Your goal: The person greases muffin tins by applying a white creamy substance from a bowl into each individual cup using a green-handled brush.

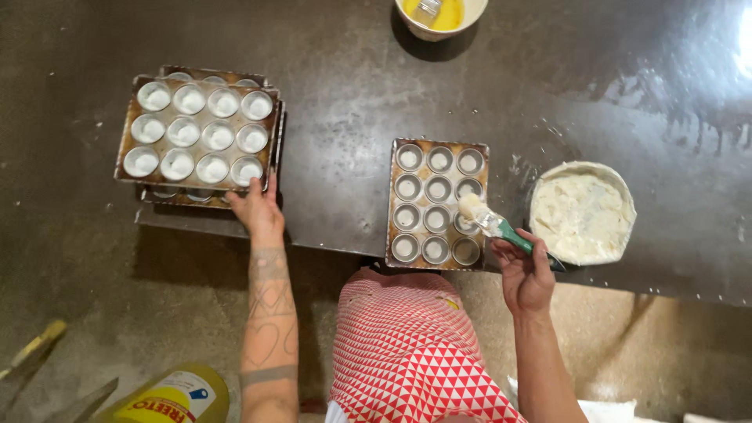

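My right hand [526, 270] grips a green-handled pastry brush [492, 222], its white-coated bristles over the right column of a twelve-cup muffin tray [392, 205] in front of me. My left hand [257, 208] rests against the near right corner of a stack of muffin trays [125, 149] on my left; the top tray's cups are coated white. A round bowl of white paste [582, 213] sits just right of the brush.
A bowl of yellow liquid with a brush in it [440, 16] stands at the table's far edge. A yellow bottle [174, 396] and wooden-handled tools [31, 345] lie on the floor at lower left. My red-and-white apron [407, 352] meets the table edge.
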